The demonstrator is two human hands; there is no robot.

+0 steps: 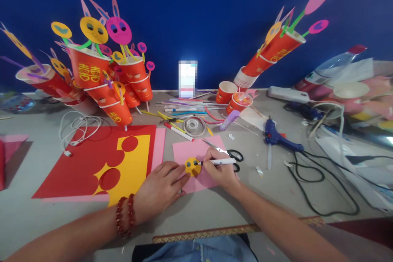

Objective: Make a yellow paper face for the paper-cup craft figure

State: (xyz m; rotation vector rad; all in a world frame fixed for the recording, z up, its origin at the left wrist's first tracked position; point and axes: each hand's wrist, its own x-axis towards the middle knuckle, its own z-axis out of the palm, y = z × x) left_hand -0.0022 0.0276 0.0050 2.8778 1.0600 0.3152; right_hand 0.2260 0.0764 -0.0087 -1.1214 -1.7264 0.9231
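Observation:
A small yellow paper disc [193, 170] with two dark eye shapes lies on a pink paper sheet [184, 151]. My left hand [162, 184] lies palm down, its stretched fingers resting at the disc's left edge. A white marker [219, 162] is gripped in my right hand [219, 172]. Its tip touches, or nearly touches, the right eye shape. Behind my right hand are scissors [236, 155] with black handles, partly hidden by it. Left of my left hand, a cut-out yellow sheet [139, 163] with round holes overlies a red sheet [70, 163].
Red paper cups [116, 112] with paper rabbit faces stand stacked at the left; more cups [276, 51] lean at the right. Behind the pink sheet are a tape roll [194, 126] and several pens. A blue glue gun [281, 137] and its cord [325, 214] lie to the right.

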